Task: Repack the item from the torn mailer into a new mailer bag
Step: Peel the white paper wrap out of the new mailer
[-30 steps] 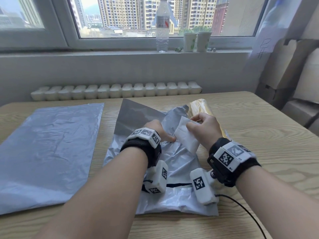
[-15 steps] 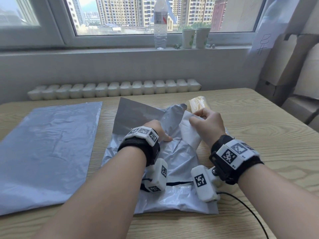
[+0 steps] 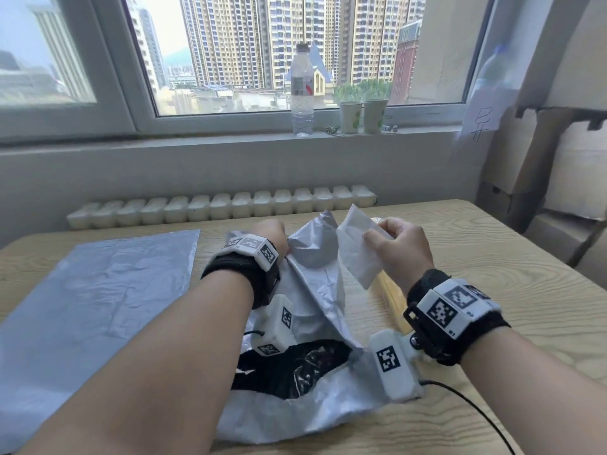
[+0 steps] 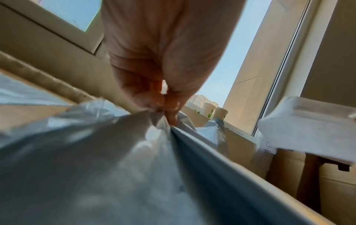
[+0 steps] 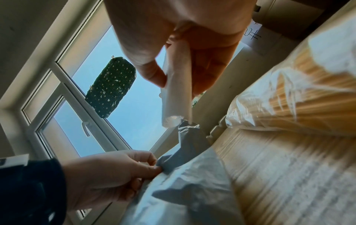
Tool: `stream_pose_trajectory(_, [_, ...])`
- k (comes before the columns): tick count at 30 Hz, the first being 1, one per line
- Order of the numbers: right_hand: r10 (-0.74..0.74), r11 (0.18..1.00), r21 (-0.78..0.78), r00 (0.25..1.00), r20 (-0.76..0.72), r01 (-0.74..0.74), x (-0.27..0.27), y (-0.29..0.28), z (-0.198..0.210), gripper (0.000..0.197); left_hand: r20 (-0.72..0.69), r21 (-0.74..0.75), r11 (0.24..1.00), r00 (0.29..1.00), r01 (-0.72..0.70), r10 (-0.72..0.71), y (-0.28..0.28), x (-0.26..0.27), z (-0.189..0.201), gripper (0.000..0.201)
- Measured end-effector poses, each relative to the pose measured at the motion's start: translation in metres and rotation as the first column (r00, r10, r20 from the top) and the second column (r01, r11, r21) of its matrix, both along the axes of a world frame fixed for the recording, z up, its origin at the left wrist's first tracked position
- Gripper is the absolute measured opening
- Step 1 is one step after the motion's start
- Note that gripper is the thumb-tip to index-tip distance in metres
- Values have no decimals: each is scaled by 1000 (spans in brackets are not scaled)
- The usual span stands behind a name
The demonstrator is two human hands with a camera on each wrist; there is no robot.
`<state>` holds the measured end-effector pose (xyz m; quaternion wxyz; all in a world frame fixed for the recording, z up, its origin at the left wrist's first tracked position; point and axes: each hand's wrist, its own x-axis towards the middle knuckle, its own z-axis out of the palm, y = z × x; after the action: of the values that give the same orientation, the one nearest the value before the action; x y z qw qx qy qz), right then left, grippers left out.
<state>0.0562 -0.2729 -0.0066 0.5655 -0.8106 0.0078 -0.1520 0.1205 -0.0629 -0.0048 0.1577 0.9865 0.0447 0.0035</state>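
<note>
- Silver-grey plastic of the torn mailer (image 3: 315,323) lies crumpled on the wooden table (image 3: 492,257) at about 6 o'clock in the head view, its upper part lifted off the surface; a dark patch shows through a gap low on it.
- Left hand (image 3: 271,234), at 11 o'clock from the mailer's middle, pinches a gathered fold of the grey film between thumb and fingertips (image 4: 154,102).
- Right hand (image 3: 399,247), at 1 o'clock from the mailer's middle, pinches a white strip (image 3: 356,247) that runs down to the mailer's torn edge; both hands are clamped, and apart from each other.
- Straw-coloured item (image 5: 300,97) in clear wrap rests on the table just beside the mailer on its right side, at 3 o'clock; in the head view it is mostly hidden behind the right hand and the strip.
- New mailer bag (image 3: 98,300) lies flat at 9 o'clock, near the torn one; whether they touch I cannot tell.
- Water bottle (image 3: 302,93) and two paper cups (image 3: 361,116) stand on the windowsill at 12 o'clock.
- Cardboard boxes (image 3: 565,152) are stacked at 2 o'clock.
</note>
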Motion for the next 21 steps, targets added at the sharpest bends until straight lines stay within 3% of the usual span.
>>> stream_pose_trajectory(5, [8, 999, 47, 1000, 15, -9, 2, -6, 1, 19, 136, 109, 989, 987, -97, 81, 20, 21, 31, 15])
stream_pose_trajectory(11, [71, 996, 67, 995, -75, -66, 0, -8, -13, 26, 230, 56, 964, 943, -258, 239, 39, 36, 60, 23])
stream_pose_trajectory(21, [70, 993, 102, 987, -142, -56, -1, -4, -26, 32, 457, 26, 967, 863, -255, 215, 44, 37, 106, 19])
